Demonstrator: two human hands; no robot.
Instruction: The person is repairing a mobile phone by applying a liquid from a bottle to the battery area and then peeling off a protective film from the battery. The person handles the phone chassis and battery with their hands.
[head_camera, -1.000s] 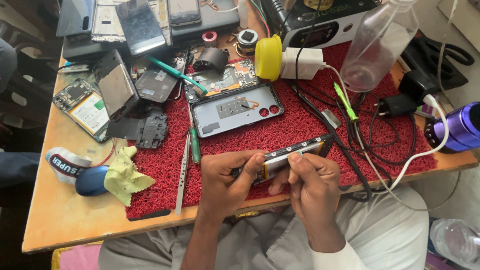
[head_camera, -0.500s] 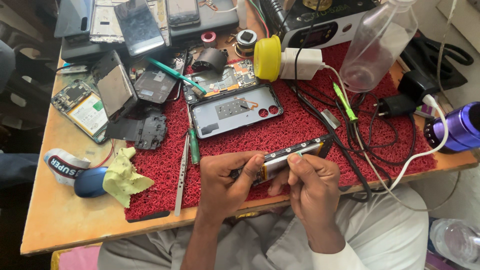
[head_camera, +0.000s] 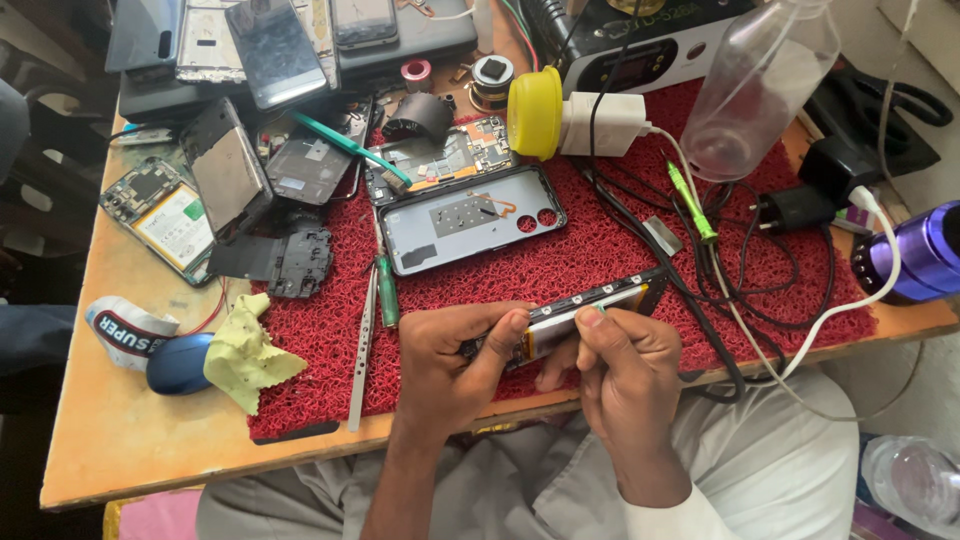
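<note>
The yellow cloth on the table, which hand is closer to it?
Left. The left hand grips the opened phone just right of the yellow cloth; the right hand works farther right.

Grey phone back cover (head_camera: 470, 218) mid red mat (head_camera: 600, 250); yellow cloth (head_camera: 248, 350) near left; clear bottle (head_camera: 755, 85) far right.

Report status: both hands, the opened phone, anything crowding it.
Left hand grips opened phone, tilted on edge. Right hand pinches at its upper edge, fingertips on it. Black cables run close at its right end, over red mat.
</note>
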